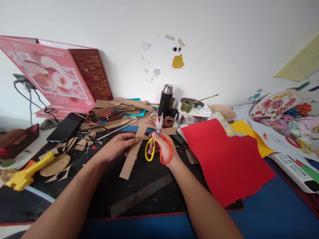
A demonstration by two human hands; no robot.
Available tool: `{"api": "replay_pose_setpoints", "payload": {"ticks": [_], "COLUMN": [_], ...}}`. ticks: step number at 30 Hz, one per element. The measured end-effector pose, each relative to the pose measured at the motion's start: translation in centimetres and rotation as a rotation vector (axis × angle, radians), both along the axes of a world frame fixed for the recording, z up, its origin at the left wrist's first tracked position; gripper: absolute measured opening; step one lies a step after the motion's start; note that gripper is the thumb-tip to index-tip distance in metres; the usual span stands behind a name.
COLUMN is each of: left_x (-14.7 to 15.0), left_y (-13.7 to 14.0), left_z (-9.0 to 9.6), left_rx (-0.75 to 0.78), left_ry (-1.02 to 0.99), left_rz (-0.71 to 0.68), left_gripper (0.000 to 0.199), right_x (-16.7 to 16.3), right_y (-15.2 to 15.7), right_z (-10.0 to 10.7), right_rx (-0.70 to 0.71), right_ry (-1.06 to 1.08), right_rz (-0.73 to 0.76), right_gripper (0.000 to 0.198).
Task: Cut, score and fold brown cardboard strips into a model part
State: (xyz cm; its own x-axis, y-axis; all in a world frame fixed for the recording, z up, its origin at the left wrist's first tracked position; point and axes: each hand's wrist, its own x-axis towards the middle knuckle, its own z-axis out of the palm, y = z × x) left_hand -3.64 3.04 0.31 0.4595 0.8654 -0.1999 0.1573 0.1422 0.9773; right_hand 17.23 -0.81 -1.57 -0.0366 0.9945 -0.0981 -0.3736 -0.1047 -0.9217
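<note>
Left hand [117, 146] pinching cardboard strip [132, 152] mid-frame, right hand [161, 149] fingers through scissors [159, 146] handles, blades parted at strip's top. Cut looks barely begun; plenty offcuts [82, 142] left of centre already.

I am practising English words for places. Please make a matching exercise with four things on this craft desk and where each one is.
Things:
1. scissors
2. cardboard strip
3. red paper sheet
4. metal ruler

Places:
A. flat on the black mat, nearer the camera than both hands
B. in the right hand, blades pointing up
C. on the desk, right of the right hand
D. in the left hand, slanting down to the left

Pairs: 1-B, 2-D, 3-C, 4-A
</note>
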Motion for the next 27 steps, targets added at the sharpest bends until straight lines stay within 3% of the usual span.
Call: {"api": "replay_pose_setpoints", "payload": {"ticks": [2, 8, 14, 21, 24, 27], "left_x": [-0.3, -0.6, -0.8, 1.4, 2.1, 1.7], "left_y": [0.4, 1.1, 0.9, -1.4, -2.1, -3.4], "left_z": [-0.1, -0.6, -0.7, -0.7, -0.8, -0.2], "left_rx": [0.013, 0.042, 0.02, 0.016, 0.218, 0.505], "left_ry": [0.023, 0.159, 0.179, 0.304, 0.485, 0.815], "left_rz": [0.01, -0.127, -0.086, -0.027, 0.051, 0.194], "left_gripper": [0.043, 0.045, 0.079, 0.098, 0.09, 0.068], "right_x": [0.0, 0.3, 0.9, 1.2, 1.3, 1.4], "right_y": [0.1, 0.3, 0.9, 1.3, 1.4, 1.3], "right_z": [0.0, 0.1, 0.0, 0.0, 0.3, 0.5], "right_rx": [0.001, 0.005, 0.034, 0.043, 0.055, 0.047], "right_ry": [-0.009, -0.012, 0.024, 0.051, 0.055, 0.057], "right_rz": [-0.021, -0.035, -0.066, -0.043, -0.031, -0.012], "right_gripper": [0.053, 0.058, 0.055, 0.053, 0.051, 0.05]}}
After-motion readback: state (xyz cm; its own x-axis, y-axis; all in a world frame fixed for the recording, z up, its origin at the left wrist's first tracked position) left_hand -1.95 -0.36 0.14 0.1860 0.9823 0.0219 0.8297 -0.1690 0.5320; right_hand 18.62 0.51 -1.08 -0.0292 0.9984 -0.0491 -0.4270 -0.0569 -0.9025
